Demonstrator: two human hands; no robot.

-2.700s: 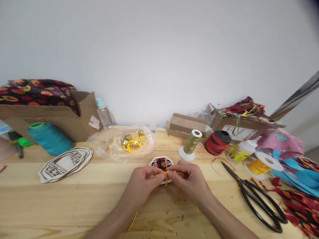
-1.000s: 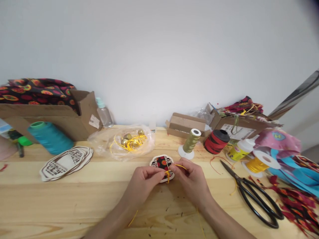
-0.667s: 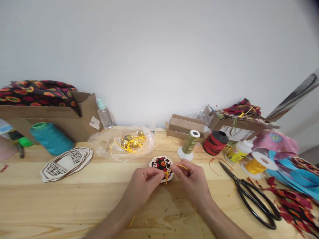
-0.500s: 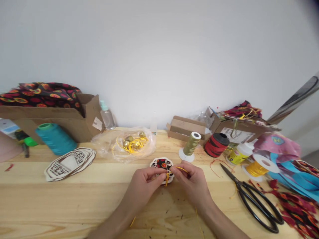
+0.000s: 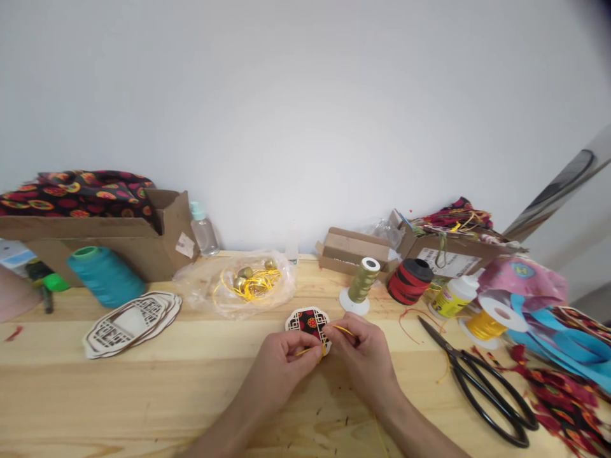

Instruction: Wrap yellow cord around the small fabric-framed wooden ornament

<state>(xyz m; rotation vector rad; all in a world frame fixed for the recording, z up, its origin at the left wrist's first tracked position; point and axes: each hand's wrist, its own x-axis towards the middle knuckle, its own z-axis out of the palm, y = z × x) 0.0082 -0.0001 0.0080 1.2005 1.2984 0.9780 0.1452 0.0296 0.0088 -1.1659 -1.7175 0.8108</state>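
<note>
Here | hands [image 5: 365,352] pinch thin cord [image 5: 344,329] | scalloped fretwork plaque [image 5: 310,320], seemingly wooden

1 teal cone [image 5: 107,278] before cardboard box [image 5: 157,254] | spray bottle [image 5: 205,236] beside it | red-black spool [image 5: 409,283]

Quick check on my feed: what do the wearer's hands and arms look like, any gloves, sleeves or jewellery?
The left hand and right hand are both bare, with no gloves. No ring, watch or bracelet shows. The forearms are uncovered down to the picture's lower edge, with no sleeve in view. Fingernails are too small to judge.
</note>
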